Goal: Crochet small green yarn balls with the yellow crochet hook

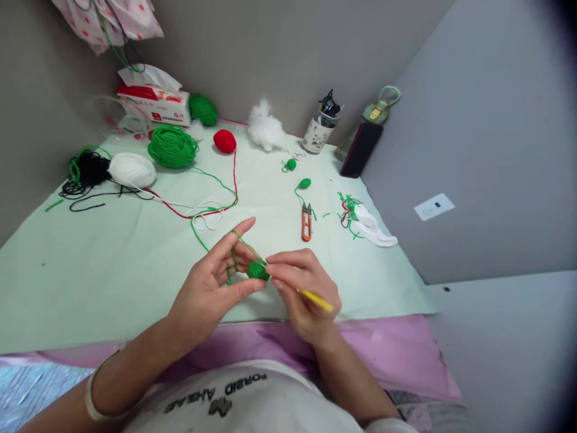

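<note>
My left hand (211,282) pinches a small green crochet piece (257,270) between thumb and fingers, its index finger raised with green yarn (246,243) looped over it. A crochet hook with a yellow handle (318,299) is gripped in my right hand (309,294), its tip hidden at the edge of the crochet piece. From my left hand the green yarn runs back across the table toward a large green yarn ball (173,147). Beyond my hands lie orange thread snips (307,224) and two small green crocheted pieces, one oval (305,183) and one round (291,164).
Red (225,141), white (132,170) and black yarn (92,168) sit at the left, near a tissue box (155,105). White stuffing (265,127), a pen cup (320,132), a bottle (376,111) and a phone (362,149) line the back. Yarn scraps (349,207) and white cloth (373,225) lie right.
</note>
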Motion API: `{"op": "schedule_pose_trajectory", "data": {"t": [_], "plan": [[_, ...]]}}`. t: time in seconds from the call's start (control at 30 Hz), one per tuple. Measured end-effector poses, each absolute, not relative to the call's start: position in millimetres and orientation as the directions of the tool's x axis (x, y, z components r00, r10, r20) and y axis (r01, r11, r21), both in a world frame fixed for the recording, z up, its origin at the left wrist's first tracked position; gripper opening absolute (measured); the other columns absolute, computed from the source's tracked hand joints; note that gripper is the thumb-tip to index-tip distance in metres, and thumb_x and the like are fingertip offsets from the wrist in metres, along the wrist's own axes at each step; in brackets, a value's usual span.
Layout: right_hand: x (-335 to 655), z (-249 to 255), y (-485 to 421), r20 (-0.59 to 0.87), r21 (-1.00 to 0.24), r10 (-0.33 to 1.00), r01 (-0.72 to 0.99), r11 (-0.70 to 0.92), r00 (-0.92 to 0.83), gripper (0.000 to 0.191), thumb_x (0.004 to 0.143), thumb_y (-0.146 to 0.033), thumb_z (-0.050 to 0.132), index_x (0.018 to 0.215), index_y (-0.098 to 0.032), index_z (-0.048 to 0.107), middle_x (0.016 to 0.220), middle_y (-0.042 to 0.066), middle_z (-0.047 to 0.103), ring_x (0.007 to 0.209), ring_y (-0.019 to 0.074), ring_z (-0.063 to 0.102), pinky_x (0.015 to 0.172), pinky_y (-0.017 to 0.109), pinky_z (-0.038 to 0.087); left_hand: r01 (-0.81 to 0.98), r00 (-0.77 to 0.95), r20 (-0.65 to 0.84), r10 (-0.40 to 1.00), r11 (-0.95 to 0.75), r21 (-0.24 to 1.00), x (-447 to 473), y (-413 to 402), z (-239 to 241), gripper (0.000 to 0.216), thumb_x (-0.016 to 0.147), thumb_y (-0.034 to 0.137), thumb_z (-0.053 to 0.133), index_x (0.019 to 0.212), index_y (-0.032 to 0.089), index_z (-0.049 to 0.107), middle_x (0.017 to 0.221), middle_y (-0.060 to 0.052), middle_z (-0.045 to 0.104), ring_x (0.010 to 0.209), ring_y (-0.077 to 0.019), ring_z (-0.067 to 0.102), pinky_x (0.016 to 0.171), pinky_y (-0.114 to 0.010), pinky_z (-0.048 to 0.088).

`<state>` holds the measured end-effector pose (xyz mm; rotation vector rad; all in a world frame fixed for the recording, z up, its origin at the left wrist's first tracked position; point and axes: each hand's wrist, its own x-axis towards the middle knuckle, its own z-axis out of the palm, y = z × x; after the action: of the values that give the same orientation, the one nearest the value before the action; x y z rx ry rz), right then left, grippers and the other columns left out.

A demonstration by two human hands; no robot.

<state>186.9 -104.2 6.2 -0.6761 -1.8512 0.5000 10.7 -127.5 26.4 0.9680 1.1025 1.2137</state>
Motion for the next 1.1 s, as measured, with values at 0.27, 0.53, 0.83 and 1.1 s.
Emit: {"op": "schedule_pose_trajectory", "data": {"t": [0.27, 0.53, 0.83, 1.1], "plan": [[181, -3, -109, 0.780, -0.535, 0.599, 0.303, 0.789, -0.180, 0.041, 0.097, -0.013, 0.061, 0.128, -0.038, 0.071, 0.113, 0.005, 0.076, 0.096, 0.0220, 0.073, 0.075, 0.038, 0.063, -0.558, 0.226, -0.251, 0.941, 0.336, 0.759, 13, -131, 23, 0.055, 0.087, 0.032, 0.079, 0.140, 0.029, 0.066, 0.104, -0.003, 0.066, 0.103, -0.0190, 0.059, 0.091, -0.029, 0.046], [187, 14, -102, 0.518, -0.855, 0.852, -0.081, 0.513, -0.071, 0.015, 0.098, -0.024, 0.064, 0.101, -0.026, 0.079, 0.087, 0.005, 0.077, 0.072, 0.0178, 0.069, 0.065, 0.035, 0.059, -0.594, 0.263, -0.255, 0.930, 0.365, 0.717, 0, -123, 23, 0.048, 0.086, 0.025, 0.076, 0.134, 0.024, 0.072, 0.103, -0.004, 0.062, 0.095, -0.0185, 0.053, 0.089, -0.030, 0.040], [179, 13, -99, 0.412, -0.904, 0.900, -0.189, 0.384, -0.140, 0.013, 0.098, -0.030, 0.066, 0.099, -0.026, 0.078, 0.096, 0.005, 0.079, 0.085, 0.0185, 0.073, 0.068, 0.033, 0.060, -0.509, 0.261, -0.178, 0.949, 0.292, 0.809, 5, -128, 22, 0.050, 0.089, 0.026, 0.074, 0.138, 0.031, 0.068, 0.109, -0.005, 0.070, 0.108, -0.0226, 0.060, 0.099, -0.033, 0.043], [175, 11, -105, 0.577, -0.798, 0.803, 0.106, 0.593, -0.149, 0.023, 0.100, -0.018, 0.059, 0.112, -0.030, 0.075, 0.103, 0.005, 0.079, 0.093, 0.0196, 0.073, 0.075, 0.036, 0.062, -0.486, 0.154, -0.210, 0.965, 0.259, 0.835, 12, -128, 20, 0.053, 0.083, 0.024, 0.081, 0.135, 0.030, 0.070, 0.106, -0.003, 0.071, 0.106, -0.0209, 0.062, 0.095, -0.032, 0.049]]}}
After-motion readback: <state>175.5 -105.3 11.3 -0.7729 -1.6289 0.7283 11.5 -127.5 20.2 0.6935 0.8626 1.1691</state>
